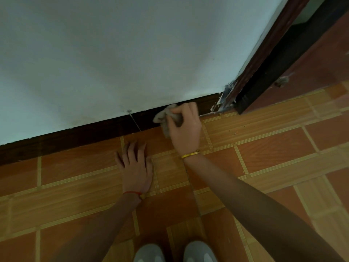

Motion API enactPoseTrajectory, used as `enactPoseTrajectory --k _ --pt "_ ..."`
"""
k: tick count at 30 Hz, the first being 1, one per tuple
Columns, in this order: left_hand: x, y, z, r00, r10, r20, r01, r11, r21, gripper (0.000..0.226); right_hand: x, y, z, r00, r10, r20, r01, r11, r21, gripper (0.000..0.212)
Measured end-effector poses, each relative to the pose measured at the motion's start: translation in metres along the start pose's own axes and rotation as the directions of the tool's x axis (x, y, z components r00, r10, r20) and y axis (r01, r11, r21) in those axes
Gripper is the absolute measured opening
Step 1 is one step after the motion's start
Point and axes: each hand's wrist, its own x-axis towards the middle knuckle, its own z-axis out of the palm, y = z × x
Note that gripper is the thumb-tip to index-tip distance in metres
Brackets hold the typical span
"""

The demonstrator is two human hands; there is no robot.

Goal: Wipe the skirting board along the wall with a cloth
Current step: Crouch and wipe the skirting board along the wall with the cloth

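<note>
A dark brown skirting board [75,137] runs along the foot of the pale wall, rising from lower left to upper right. My right hand [186,125] grips a crumpled grey cloth [162,117] and presses it against the board near its right end. The cloth bunches out to the left of my fingers and hangs down to the floor tiles. My left hand [135,165] lies flat on the tiled floor in front of the board, fingers spread and empty.
A dark wooden door frame [264,53] rises at the right end of the wall, with chipped paint at its base. Orange and tan floor tiles [264,148] cover the ground. A thin crack line crosses the board near the middle. Two grey shoes [175,252] show at the bottom.
</note>
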Motion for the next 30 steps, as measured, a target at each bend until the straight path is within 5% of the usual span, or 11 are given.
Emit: enactPoseTrajectory --k 4,11,19,25,30 --pt "-0.001 -0.002 0.001 1.0 0.006 -0.022 -0.007 1.0 -0.013 0.047 0.003 -0.002 -0.003 1.0 0.018 -0.008 -0.018 1.0 0.009 0.016" --pt "-0.001 -0.001 -0.001 1.0 0.006 0.003 -0.006 1.0 -0.027 0.048 0.051 0.061 -0.063 0.884 0.266 -0.384 -0.318 0.945 -0.077 0.016" --pt "-0.002 -0.001 0.0 1.0 0.006 0.011 -0.006 1.0 -0.009 0.049 0.028 0.064 -0.042 0.974 0.154 -0.168 -0.185 0.964 -0.189 0.017" --pt "-0.001 0.0 -0.001 1.0 -0.001 0.02 0.001 1.0 -0.013 0.049 0.035 0.101 -0.057 0.909 0.364 -0.205 -0.408 0.876 -0.256 0.018" --pt "-0.001 0.001 0.0 1.0 -0.005 0.024 0.005 1.0 -0.002 0.05 0.035 0.086 -0.046 0.9 0.374 -0.223 -0.416 0.889 -0.191 0.017"
